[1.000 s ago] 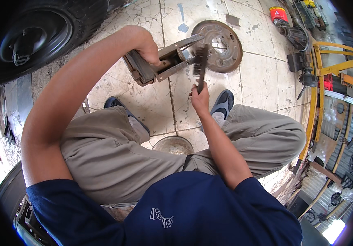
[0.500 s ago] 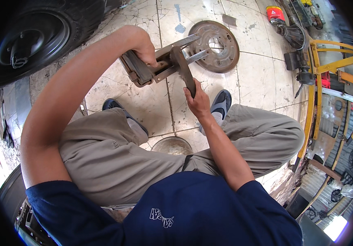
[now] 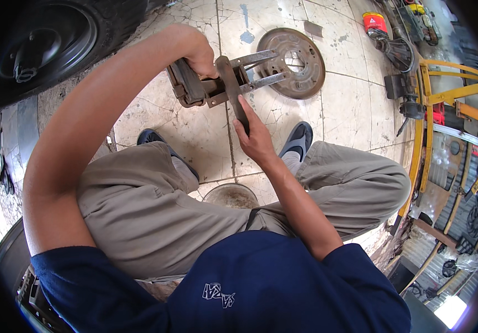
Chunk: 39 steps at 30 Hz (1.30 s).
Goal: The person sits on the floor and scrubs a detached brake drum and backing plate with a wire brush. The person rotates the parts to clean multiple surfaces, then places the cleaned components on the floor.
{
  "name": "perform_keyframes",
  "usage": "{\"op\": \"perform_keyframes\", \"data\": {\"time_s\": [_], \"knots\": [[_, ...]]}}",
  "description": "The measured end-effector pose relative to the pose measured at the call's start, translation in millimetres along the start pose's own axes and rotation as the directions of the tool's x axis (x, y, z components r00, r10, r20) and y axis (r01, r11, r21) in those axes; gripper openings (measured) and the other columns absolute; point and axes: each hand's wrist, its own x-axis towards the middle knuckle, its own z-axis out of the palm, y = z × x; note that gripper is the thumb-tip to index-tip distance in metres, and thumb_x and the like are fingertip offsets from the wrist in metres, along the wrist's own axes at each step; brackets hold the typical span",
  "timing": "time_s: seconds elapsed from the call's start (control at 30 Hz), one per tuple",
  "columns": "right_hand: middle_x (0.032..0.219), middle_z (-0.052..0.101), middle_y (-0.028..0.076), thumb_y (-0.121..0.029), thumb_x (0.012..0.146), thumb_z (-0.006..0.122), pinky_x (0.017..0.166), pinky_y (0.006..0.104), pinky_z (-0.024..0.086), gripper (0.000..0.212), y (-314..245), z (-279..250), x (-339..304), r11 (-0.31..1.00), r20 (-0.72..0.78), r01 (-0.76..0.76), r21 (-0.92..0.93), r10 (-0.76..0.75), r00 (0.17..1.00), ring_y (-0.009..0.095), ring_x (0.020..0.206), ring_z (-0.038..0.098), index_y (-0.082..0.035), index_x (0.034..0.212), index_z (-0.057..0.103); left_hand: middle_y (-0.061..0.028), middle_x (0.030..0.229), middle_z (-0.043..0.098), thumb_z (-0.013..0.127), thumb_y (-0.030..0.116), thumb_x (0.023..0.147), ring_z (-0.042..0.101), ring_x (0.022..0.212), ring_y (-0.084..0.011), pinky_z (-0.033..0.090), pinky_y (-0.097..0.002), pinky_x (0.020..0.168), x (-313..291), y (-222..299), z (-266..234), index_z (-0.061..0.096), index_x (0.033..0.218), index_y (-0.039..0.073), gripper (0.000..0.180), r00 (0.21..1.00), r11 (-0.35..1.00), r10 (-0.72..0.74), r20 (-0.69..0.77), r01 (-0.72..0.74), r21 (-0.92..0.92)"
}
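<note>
My left hand is closed on a rusty metal bracket, its fingers reaching down into the middle of the part. This bracket has a blocky dark end at the left, and two flat grey prongs stick out to the right. In my right hand is the handle of a long brown, slightly curved brush, which looks like a wire brush. Its head lies across the bracket, hiding part of it. Under the prong tips a round rusty backing plate with holes lies on the floor.
A large tyre stands at the far left. Between my feet and the seat is a round metal bowl. At right are a yellow metal frame, a red can and a dark machine part. Cracked tiles cover the floor.
The brush and my right hand have moved left along the bracket, toward my left hand. The bracket has shifted slightly up and to the right, still in my left hand.
</note>
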Motion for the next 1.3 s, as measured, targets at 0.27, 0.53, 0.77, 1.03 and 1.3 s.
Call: {"op": "perform_keyframes", "data": {"time_s": [0.27,0.53,0.77,1.03,1.3], "knots": [[0.100,0.062,0.025,-0.031,0.100,0.055,0.082,0.0527,0.049,0.066,27.2,-45.1,40.3,0.915,-0.049,-0.325,-0.237,0.323,0.945,0.044,0.092,0.065,-0.029,0.159,0.026,-0.0157,0.140,0.059,0.048,0.054,0.097,0.056,0.128,-0.0354,0.044,-0.0469,0.106,-6.9,-4.8,-0.7,0.056,0.142,0.016,0.060,0.995,0.998,0.064,-0.071,-0.065,-0.010],[0.118,0.062,0.026,-0.025,0.098,0.058,0.091,0.0480,0.049,0.068,5.3,-17.8,24.3,0.981,0.228,-0.151,-0.119,0.175,0.958,0.045,0.106,0.063,-0.026,0.159,0.028,-0.0168,0.143,0.057,0.049,0.054,0.096,0.054,0.130,-0.0364,0.042,-0.0456,0.108,5.7,-9.6,3.4,0.054,0.144,0.017,0.060,0.995,0.996,0.091,-0.029,-0.091,-0.010],[0.102,0.063,0.024,-0.026,0.098,0.059,0.084,0.0494,0.050,0.068,12.8,-35.9,45.6,0.901,0.005,-0.388,-0.194,0.396,0.918,0.043,0.094,0.064,-0.032,0.158,0.028,-0.0186,0.141,0.058,0.049,0.056,0.097,0.054,0.129,-0.0375,0.043,-0.0447,0.108,6.2,-11.9,1.6,0.054,0.144,0.017,0.062,0.995,0.995,0.096,-0.017,-0.097,-0.039],[0.095,0.065,0.022,-0.029,0.097,0.059,0.083,0.0505,0.051,0.067,10.9,-17.8,32.5,0.978,0.140,-0.156,-0.136,0.175,0.975,0.043,0.090,0.065,-0.036,0.157,0.030,-0.0202,0.139,0.059,0.048,0.056,0.097,0.055,0.129,-0.0385,0.042,-0.0460,0.108,12.1,-14.3,6.2,0.054,0.143,0.017,0.061,0.992,0.992,0.127,-0.026,-0.127,0.018],[0.113,0.068,0.029,-0.026,0.099,0.056,0.085,0.0485,0.052,0.065,22.4,-38.4,47.4,0.863,-0.078,-0.473,-0.178,0.467,0.881,0.048,0.098,0.067,-0.032,0.158,0.030,-0.0195,0.139,0.059,0.048,0.055,0.098,0.055,0.128,-0.0385,0.043,-0.0452,0.108,5.0,-8.8,-0.4,0.054,0.143,0.016,0.060,0.995,0.995,0.097,-0.016,-0.097,-0.018]]}}
